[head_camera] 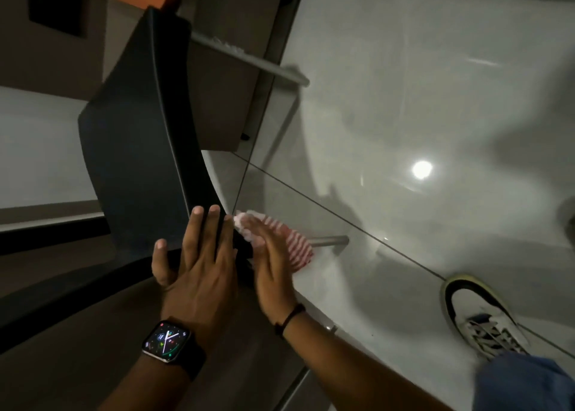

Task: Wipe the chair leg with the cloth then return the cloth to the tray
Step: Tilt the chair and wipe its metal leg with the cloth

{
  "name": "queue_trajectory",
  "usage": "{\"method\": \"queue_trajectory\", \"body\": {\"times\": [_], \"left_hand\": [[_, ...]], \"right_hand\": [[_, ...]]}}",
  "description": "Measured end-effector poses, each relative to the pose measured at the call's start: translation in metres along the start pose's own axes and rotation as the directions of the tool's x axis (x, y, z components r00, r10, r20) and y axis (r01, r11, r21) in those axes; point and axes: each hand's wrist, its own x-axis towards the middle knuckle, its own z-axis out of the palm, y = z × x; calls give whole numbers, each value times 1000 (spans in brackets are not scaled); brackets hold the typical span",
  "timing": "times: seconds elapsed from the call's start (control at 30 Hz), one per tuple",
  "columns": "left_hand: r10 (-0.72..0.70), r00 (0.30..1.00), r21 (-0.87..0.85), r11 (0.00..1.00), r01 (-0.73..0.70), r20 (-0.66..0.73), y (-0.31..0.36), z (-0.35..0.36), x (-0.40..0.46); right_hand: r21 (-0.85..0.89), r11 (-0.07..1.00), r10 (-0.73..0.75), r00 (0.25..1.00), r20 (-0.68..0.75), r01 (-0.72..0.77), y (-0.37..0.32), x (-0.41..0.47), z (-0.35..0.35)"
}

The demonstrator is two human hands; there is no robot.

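A black chair [137, 137] fills the middle left, seen from above. My left hand [193, 264] lies flat on the chair's near edge, fingers spread, with a smartwatch on the wrist. My right hand [273, 273] presses a red-and-white striped cloth [289, 242] around a silver chair leg [333, 240], whose end sticks out to the right of the cloth. The cloth and hand are motion-blurred. A second silver leg [249, 57] runs across the upper middle. No tray is in view.
Glossy grey floor tiles [435, 115] spread to the right, with a bright lamp reflection. My white-and-black sneaker [479, 317] and a blue trouser leg [522, 382] sit at the lower right. A brown cabinet [224, 109] stands behind the chair. A dark table edge [62, 301] runs along the lower left.
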Motion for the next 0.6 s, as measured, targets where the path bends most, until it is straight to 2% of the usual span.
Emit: {"method": "queue_trajectory", "body": {"times": [0.07,0.1,0.17,0.23,0.27,0.33,0.37,0.43,0.5,0.57,0.6], "left_hand": [[20,998,-7,1000,-19,52,-1,0,1],[13,998,-13,1000,-12,58,-1,1,2],[-3,1000,-30,1000,4,30,-1,4,3],[10,1000,-37,999,-10,7,0,9,5],[16,1000,-43,999,-16,-1,1,11,6],[3,1000,-46,999,-4,-5,5,12,8],[-12,1000,-38,999,11,-9,7,11,9],[-34,999,-22,999,34,-17,10,9,10],[-30,999,-29,999,31,12,10,8,10],[-14,999,-52,999,17,49,8,10,10],[-16,998,-56,998,20,62,7,11,10]], "right_hand": [[-131,988,-78,996,35,82,3,-2,0],[-195,978,-64,997,36,70,14,4,-10],[-418,905,86,996,5,-76,43,25,-44],[-606,726,342,935,-90,-324,63,49,-86],[-554,714,423,894,-146,-428,71,56,-100],[-299,798,480,852,-210,-523,70,58,-105],[-221,838,457,863,-215,-499,61,52,-96],[-193,911,325,923,-206,-364,45,26,-64],[-156,980,93,980,-178,-121,30,-9,-28],[-151,988,-65,990,-128,45,23,-24,-2],[-200,978,-86,989,-123,60,28,-25,3]]}}
